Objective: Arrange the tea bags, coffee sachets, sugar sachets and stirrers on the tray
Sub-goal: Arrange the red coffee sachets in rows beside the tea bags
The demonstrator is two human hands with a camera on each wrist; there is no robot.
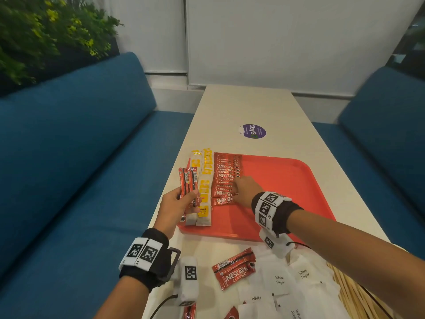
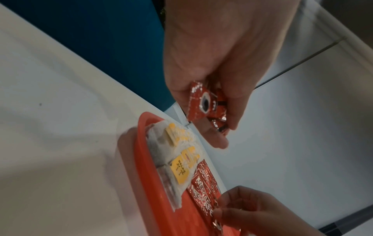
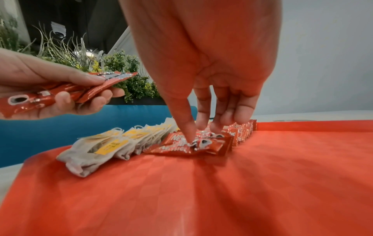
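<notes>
Left hand (image 1: 177,204) was gripping a small bunch of red foil coffee sachets (image 1: 189,185), hovering just off the red plastic tray's (image 1: 287,180) left edge. Right hand (image 1: 245,191) had straightish fingers pressing down on the overlapping row of red coffee sachets (image 1: 224,180) already on the tray, so not gripping anything. That row ran away from the person, each sachet lying crosswise, right beside the white tea bags with yellow tags (image 1: 203,192). Right hand was nearer, I'd say.

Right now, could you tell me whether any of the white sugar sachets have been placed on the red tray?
No; the white sugar sachets lie on the table near the red tray.
</notes>
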